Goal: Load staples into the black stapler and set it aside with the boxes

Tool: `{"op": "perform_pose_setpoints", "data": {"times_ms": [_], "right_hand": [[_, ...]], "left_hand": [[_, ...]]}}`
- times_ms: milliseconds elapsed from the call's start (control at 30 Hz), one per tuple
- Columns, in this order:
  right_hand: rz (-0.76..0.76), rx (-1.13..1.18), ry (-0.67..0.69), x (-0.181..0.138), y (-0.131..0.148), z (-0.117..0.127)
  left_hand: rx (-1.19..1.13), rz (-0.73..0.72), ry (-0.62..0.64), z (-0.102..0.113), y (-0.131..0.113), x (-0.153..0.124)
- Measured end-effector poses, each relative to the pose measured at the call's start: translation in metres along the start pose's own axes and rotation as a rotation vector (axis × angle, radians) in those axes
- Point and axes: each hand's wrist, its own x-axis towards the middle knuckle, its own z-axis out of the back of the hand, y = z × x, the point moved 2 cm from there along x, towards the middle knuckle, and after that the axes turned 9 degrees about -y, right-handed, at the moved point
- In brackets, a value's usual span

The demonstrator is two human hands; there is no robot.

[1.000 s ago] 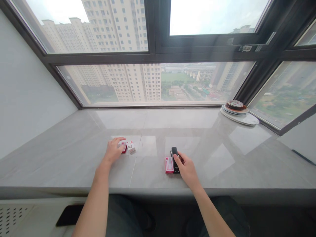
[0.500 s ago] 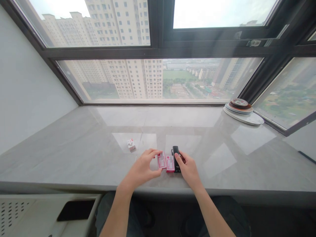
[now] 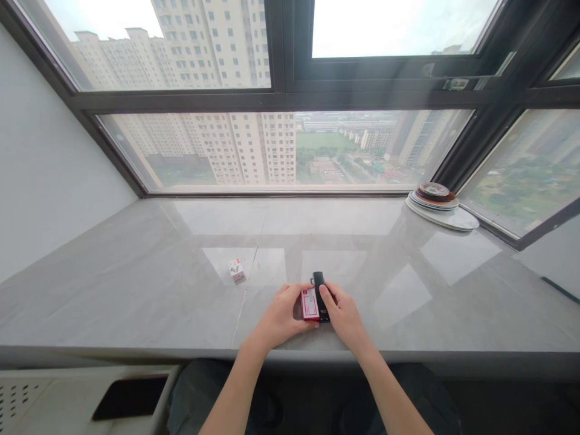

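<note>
My left hand (image 3: 286,317) grips a flat pink-and-white box (image 3: 310,303) between thumb and fingers, at its far and near ends. Only one such box face shows; whether a second lies under it I cannot tell. Right against its side is a black stapler (image 3: 319,296), lying lengthwise away from me on the counter. My right hand (image 3: 343,311) is closed around the stapler's right side, thumb on its top. A small white box with red print (image 3: 236,270) stands apart, beyond my left hand.
The grey marble counter (image 3: 136,290) runs up to the window frame (image 3: 281,194). Stacked plates (image 3: 439,208) sit in the far right corner. Below the front edge at left is a white perforated piece of furniture (image 3: 54,402) with a dark rectangle (image 3: 131,397).
My left hand has moved right with its box, up to the stapler. Two pink-and-white boxes showed side by side before; one top face shows now. My right hand stays on the stapler.
</note>
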Motion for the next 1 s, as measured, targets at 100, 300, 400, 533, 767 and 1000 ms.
{"op": "perform_pose_setpoints", "data": {"times_ms": [100,300,400,533,767,1000], "right_hand": [[-0.065,0.0,0.026,-0.006,-0.005,0.015],[-0.115,-0.215,0.155,-0.03,-0.005,0.035],[-0.067,-0.389,0.208,-0.029,0.006,0.029],[0.019,-0.446,0.301,-0.018,0.02,0.017],[0.063,-0.43,0.34,-0.011,0.021,0.011],[0.07,-0.416,0.373,-0.009,0.021,0.008]], "left_hand": [[0.006,-0.026,-0.037,0.014,0.007,-0.003],[0.429,0.552,-0.72,0.11,0.083,-0.001],[0.517,0.623,-0.555,0.128,0.109,0.012],[0.445,0.456,-0.338,0.089,0.095,0.034],[0.38,0.179,-0.086,0.0,0.03,0.043],[0.493,0.216,-0.093,-0.017,0.016,0.035]]}}
